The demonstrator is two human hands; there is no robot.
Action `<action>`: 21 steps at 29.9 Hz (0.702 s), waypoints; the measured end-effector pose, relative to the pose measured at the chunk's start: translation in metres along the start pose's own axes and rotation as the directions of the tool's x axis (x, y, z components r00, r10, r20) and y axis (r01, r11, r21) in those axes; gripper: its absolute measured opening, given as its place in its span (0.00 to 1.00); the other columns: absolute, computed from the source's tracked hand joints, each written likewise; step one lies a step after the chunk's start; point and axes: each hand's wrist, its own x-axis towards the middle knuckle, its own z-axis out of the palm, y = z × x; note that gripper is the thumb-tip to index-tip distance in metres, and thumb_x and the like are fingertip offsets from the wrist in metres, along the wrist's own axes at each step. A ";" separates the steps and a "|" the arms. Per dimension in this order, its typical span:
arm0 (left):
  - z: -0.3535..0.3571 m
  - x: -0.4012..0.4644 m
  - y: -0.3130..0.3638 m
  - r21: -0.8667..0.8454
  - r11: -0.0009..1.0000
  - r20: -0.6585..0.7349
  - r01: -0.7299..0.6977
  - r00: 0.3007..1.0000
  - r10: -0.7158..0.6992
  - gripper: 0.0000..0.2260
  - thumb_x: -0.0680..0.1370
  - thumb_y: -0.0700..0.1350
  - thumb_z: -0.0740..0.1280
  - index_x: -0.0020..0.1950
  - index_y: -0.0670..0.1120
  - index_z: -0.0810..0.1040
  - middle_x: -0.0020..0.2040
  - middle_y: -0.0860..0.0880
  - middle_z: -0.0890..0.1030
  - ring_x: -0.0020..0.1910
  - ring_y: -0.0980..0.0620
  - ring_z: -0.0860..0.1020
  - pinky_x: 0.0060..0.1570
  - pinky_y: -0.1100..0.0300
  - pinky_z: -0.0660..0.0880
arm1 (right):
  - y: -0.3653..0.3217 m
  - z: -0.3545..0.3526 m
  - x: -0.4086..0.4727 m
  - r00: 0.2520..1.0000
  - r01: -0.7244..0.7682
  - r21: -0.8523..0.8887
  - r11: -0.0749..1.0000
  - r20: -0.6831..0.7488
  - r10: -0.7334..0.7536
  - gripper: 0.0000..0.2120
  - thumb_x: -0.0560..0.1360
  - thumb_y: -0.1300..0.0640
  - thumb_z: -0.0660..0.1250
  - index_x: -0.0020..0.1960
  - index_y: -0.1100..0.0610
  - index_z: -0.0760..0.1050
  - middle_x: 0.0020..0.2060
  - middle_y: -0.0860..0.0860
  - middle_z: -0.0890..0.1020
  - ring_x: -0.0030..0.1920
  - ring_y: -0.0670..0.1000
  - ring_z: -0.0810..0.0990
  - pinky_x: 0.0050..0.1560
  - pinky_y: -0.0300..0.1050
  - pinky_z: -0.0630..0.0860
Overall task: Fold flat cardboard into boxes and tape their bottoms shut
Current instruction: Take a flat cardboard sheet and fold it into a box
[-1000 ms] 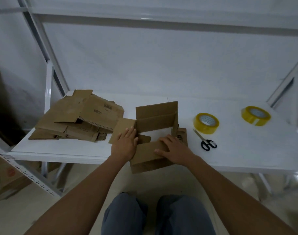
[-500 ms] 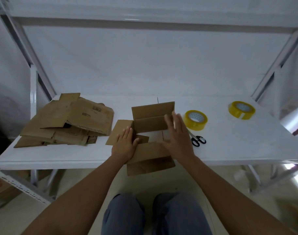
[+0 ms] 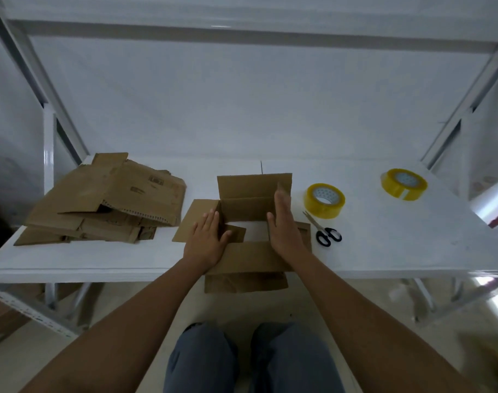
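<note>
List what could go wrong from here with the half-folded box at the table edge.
1. The box overhangs the table front edge, so a push from the left hand or right hand might tip it off.
2. Both flat hands only press the walls; if released, the box may spring back flat.
3. The scissors and nearer tape roll lie close to the right hand and could get knocked.

You have a white table (image 3: pixel 384 251) set inside a white metal rack frame (image 3: pixel 49 154). Below its near edge you see your knees in blue-grey trousers (image 3: pixel 250 361) over a pale floor (image 3: pixel 369 302).
</note>
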 end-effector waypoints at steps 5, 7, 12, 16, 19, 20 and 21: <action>0.000 0.004 0.005 -0.002 1.000 -0.002 -0.009 1.000 0.009 0.30 0.82 0.57 0.50 0.78 0.44 0.46 0.79 0.46 0.48 0.78 0.50 0.45 0.75 0.53 0.43 | 0.021 0.001 -0.013 0.958 0.153 -0.383 0.911 0.282 -0.042 0.31 0.81 0.41 0.48 0.78 0.53 0.44 0.77 0.47 0.45 0.76 0.46 0.42 0.74 0.44 0.41; 0.000 0.003 0.005 0.016 1.000 -0.008 -0.018 1.000 0.018 0.29 0.82 0.57 0.49 0.78 0.44 0.46 0.79 0.47 0.47 0.78 0.50 0.44 0.75 0.54 0.42 | 0.026 -0.003 -0.015 0.953 0.170 -0.409 0.897 0.299 -0.045 0.29 0.82 0.42 0.45 0.78 0.53 0.46 0.77 0.47 0.47 0.76 0.45 0.42 0.74 0.43 0.40; 0.000 0.001 0.005 0.068 0.997 -0.038 -0.036 0.999 0.038 0.28 0.83 0.56 0.48 0.78 0.44 0.46 0.79 0.47 0.48 0.78 0.51 0.44 0.75 0.55 0.42 | 0.032 -0.009 -0.016 0.932 0.203 -0.466 0.861 0.362 -0.024 0.24 0.83 0.48 0.43 0.77 0.53 0.49 0.77 0.47 0.51 0.76 0.45 0.46 0.74 0.42 0.41; -0.001 0.001 0.005 0.013 0.999 -0.077 -0.031 0.997 0.032 0.27 0.83 0.55 0.50 0.78 0.44 0.48 0.79 0.47 0.49 0.78 0.50 0.45 0.75 0.55 0.41 | 0.033 -0.010 -0.014 0.920 0.204 -0.469 0.859 0.391 -0.005 0.24 0.84 0.49 0.42 0.77 0.54 0.49 0.77 0.48 0.51 0.76 0.45 0.46 0.73 0.40 0.40; -0.006 -0.003 0.002 0.054 0.996 -0.289 0.078 0.955 -0.059 0.28 0.82 0.54 0.53 0.78 0.43 0.50 0.79 0.43 0.49 0.78 0.47 0.45 0.74 0.51 0.40 | 0.033 -0.011 -0.017 0.925 0.200 -0.473 0.858 0.381 -0.006 0.23 0.84 0.49 0.43 0.77 0.53 0.49 0.77 0.47 0.51 0.76 0.45 0.46 0.73 0.41 0.39; -0.009 -0.006 0.001 0.048 0.989 -0.369 0.143 0.922 -0.116 0.29 0.82 0.54 0.55 0.78 0.42 0.51 0.79 0.42 0.48 0.78 0.45 0.44 0.74 0.50 0.40 | 0.033 -0.011 -0.017 0.927 0.197 -0.475 0.857 0.376 -0.005 0.23 0.84 0.49 0.43 0.77 0.53 0.49 0.77 0.48 0.51 0.77 0.45 0.46 0.74 0.42 0.40; -0.012 -0.009 0.002 0.006 0.980 -0.423 0.198 0.889 -0.177 0.31 0.81 0.54 0.58 0.78 0.41 0.50 0.78 0.40 0.47 0.77 0.43 0.44 0.74 0.49 0.40 | 0.032 -0.010 -0.015 0.927 0.195 -0.475 0.858 0.376 -0.003 0.23 0.84 0.49 0.43 0.77 0.53 0.49 0.77 0.48 0.51 0.77 0.45 0.45 0.74 0.43 0.40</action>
